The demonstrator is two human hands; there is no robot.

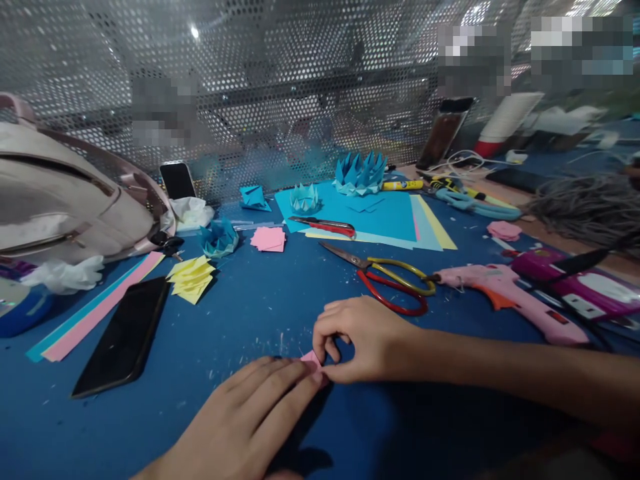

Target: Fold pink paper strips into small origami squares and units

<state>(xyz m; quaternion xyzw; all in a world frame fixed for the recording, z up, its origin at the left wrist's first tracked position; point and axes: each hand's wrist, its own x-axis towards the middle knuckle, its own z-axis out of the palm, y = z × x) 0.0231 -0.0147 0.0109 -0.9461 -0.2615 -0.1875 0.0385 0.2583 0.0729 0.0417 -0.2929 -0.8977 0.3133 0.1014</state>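
A blue table [260, 313] fills the lower view, with small white scraps on its surface. Behind it stands a perforated metal screen [280, 80], shiny and grey, where one bright light spot [194, 31] reflects. The room beyond looks dim and blurred.

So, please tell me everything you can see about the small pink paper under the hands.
The pink paper is a small flat piece, mostly hidden; only one pale pink corner shows. It lies on the blue table, near the front edge. The left hand lies flat over it with its fingertips at the corner, and the right hand pinches or presses the same corner from the other side. Its full shape and folds cannot be seen.
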